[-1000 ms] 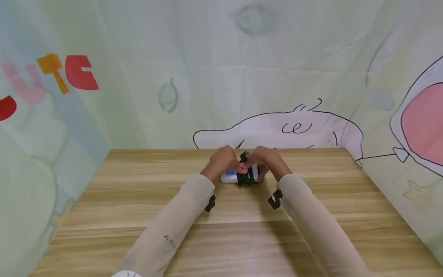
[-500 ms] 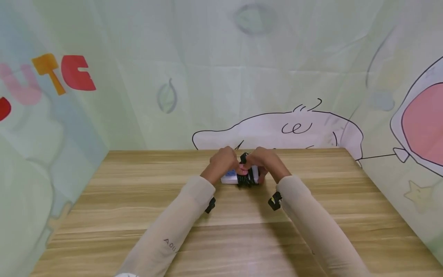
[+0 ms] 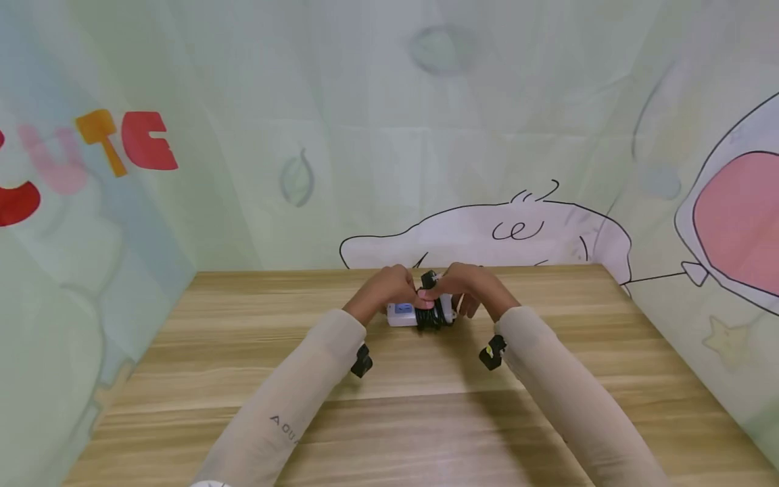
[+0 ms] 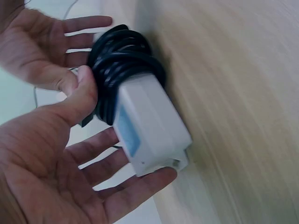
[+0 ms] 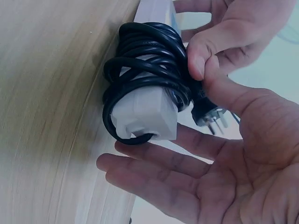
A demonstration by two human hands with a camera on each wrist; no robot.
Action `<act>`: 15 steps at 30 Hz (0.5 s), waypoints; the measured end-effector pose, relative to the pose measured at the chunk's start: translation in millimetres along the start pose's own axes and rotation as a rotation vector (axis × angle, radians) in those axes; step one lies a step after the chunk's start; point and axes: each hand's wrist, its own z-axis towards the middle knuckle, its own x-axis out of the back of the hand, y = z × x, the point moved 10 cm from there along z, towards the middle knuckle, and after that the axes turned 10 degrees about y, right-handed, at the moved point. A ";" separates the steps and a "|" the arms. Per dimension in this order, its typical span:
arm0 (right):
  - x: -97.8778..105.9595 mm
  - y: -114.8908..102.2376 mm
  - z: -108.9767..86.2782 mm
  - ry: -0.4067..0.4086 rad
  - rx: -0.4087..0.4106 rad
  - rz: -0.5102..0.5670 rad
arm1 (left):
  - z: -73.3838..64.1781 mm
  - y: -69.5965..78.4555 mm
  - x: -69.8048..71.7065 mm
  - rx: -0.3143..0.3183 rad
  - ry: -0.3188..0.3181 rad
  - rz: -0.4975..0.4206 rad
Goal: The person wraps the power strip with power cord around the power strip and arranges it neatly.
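A white power strip [image 3: 402,319] with a blue socket face lies near the far edge of the wooden table. Several turns of black cord [image 4: 122,58] are wound round it, and the plug [image 5: 205,111] pokes out beside the coil with its prongs bare. My left hand [image 3: 388,287] holds the strip's left end, thumb on the cord and fingers around the far side. With its thumb at the cord against the left thumb, my right hand [image 5: 238,172] has its fingers spread nearly straight, just off the strip's right end.
The wood-grain table [image 3: 426,433] stretches toward me and to both sides. Behind it hangs a pale printed cloth [image 3: 365,135] with cartoon shapes. Small black cameras sit on both wrists, below the sleeves [image 3: 310,372].
My right fingers have straightened and come away from the strip's right end. Both wrists have moved slightly outward. The strip stays about where it was, and the head view has shifted a little.
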 end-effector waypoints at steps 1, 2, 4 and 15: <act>0.5 2.4 0.3 -0.003 0.002 0.026 | -15.7 8.4 6.2 0.003 -0.021 -0.011; 1.7 3.9 0.4 0.003 0.018 0.029 | -31.8 17.6 12.8 0.005 -0.035 -0.017; 3.6 6.7 0.5 0.003 0.034 0.055 | -34.0 19.7 11.7 0.008 -0.082 -0.034; 12.2 14.3 -5.1 0.024 0.061 0.087 | -36.8 19.5 13.2 0.044 -0.141 -0.050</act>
